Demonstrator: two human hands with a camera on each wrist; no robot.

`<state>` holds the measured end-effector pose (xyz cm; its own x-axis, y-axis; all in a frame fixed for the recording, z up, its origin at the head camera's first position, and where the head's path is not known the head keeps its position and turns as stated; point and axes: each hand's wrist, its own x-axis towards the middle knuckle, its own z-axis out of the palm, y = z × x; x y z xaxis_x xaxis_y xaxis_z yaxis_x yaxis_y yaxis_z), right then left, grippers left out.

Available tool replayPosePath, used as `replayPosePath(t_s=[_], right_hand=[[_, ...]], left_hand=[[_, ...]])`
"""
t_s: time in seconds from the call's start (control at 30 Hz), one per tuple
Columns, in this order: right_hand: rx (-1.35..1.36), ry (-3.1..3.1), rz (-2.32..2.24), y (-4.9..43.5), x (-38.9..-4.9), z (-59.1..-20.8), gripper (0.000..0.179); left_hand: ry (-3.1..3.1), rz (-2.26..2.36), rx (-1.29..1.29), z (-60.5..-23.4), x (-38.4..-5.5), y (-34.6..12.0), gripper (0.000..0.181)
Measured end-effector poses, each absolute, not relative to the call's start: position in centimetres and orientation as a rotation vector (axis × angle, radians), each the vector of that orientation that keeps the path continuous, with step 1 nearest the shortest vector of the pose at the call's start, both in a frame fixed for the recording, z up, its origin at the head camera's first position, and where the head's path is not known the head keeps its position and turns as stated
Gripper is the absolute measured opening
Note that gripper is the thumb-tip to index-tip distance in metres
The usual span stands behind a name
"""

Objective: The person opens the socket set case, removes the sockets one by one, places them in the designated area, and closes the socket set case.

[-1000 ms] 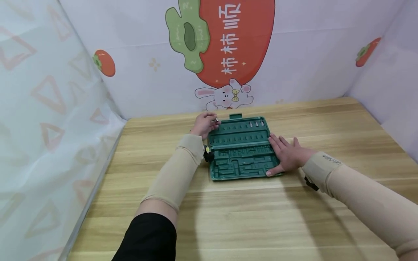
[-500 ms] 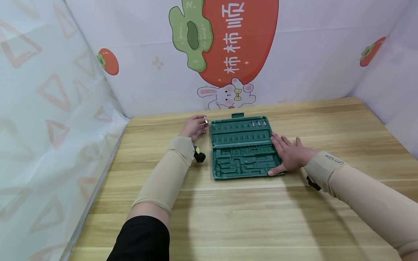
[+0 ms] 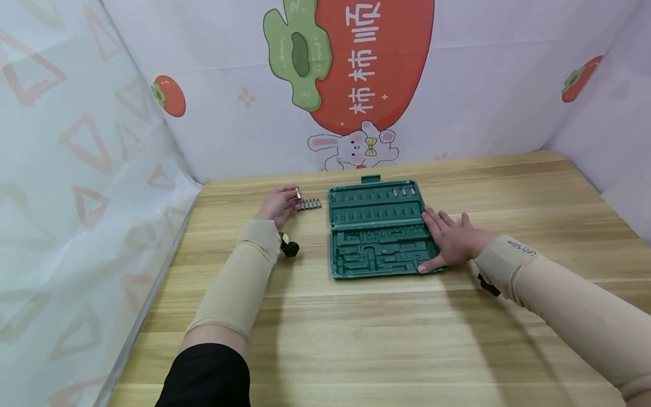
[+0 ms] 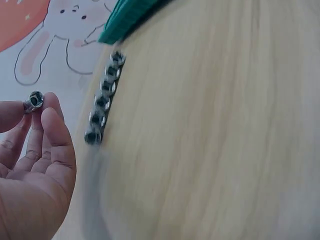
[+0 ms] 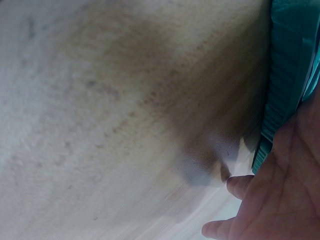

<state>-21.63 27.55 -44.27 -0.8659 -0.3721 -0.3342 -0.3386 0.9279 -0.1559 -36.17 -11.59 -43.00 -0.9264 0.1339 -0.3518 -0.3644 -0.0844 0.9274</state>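
Between thumb and fingertips my left hand (image 3: 279, 204) pinches a small silver socket (image 4: 35, 100), held above the table to the left of the case. Beside that hand several more sockets (image 3: 310, 204) stand in a straight row on the wood, seen also as a row of sockets (image 4: 103, 100) in the left wrist view. A green tool case (image 3: 378, 226) lies unfolded flat, its moulded slots facing up. Three silver sockets (image 3: 404, 191) sit in its top row at the right end. My right hand (image 3: 452, 240) rests with spread, straight fingers on the case's right edge.
The wooden table (image 3: 356, 339) carries the case near its back edge. Behind it hangs a white printed cloth (image 3: 218, 124), and another cloth (image 3: 76, 226) drops along the left side. The case's green latch (image 3: 370, 179) sticks out at the back.
My left hand has moved left from the case's upper left corner, with the socket still pinched. The row of sockets on the table now shows. The right hand stays on the case.
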Motion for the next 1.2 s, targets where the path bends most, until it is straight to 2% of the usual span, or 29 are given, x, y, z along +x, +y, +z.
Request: replayPosePath(t_s=[0.23, 0.67, 0.9, 1.2], right_hand=[[-0.510, 2.718, -0.129, 27.3, -21.5, -43.9, 0.136], [-0.503, 2.709, -0.102, 27.1, -21.5, -43.8, 0.135], [-0.501, 2.703, -0.111, 27.0, -21.4, -43.5, 0.134], [-0.516, 2.722, -0.133, 27.4, -21.5, -44.3, 0.136]], left_hand=[[1.965, 1.968, -0.278, -43.0, -35.9, -13.4, 0.041], [2.156, 1.722, -0.306, -42.5, -35.6, -13.1, 0.036], [2.463, 1.413, -0.175, -43.6, -36.8, -13.0, 0.026], [2.614, 1.203, -0.106, -43.7, -36.9, -12.4, 0.022]])
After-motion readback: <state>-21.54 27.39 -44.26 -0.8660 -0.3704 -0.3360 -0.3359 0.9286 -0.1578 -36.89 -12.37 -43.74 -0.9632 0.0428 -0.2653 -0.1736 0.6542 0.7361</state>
